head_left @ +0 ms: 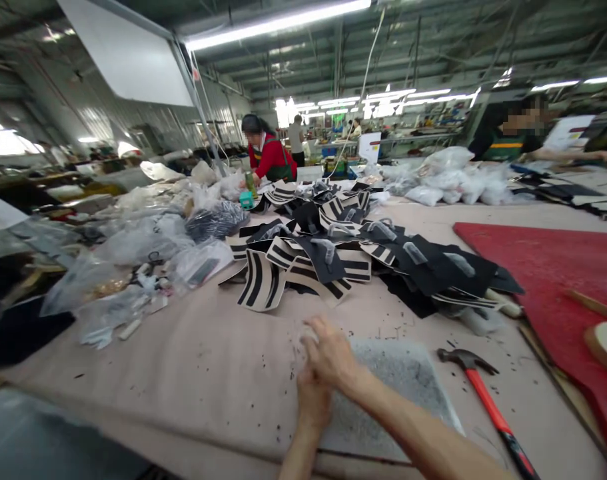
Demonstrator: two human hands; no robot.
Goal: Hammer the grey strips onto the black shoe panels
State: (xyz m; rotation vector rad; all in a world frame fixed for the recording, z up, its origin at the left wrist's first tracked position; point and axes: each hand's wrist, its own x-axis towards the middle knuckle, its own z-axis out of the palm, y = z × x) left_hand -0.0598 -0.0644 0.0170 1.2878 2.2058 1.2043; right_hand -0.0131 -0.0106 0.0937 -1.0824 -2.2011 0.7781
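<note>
My right hand [337, 355] crosses over my left hand [313, 392] at the left edge of a grey-white slab [393, 380] on the table. The fingers of both hands are curled and close together. A faint pale blur shows by the fingertips, and I cannot make out what it is. My right hand hides most of the left fingers. Right of the slab lies a claw hammer [483, 393] with a red and black handle. Beyond my hands spreads a heap of black panels and black-and-cream striped panels [263, 280], some with clear plastic wrapped pieces on them.
Plastic bags [133, 253] with small parts crowd the left side. A red sheet [543, 280] covers the right. White plastic bundles [448, 177] lie at the back. One person in red [278, 157] works across the table; another person [508, 137] is at the right. Small dark bits dot the tabletop.
</note>
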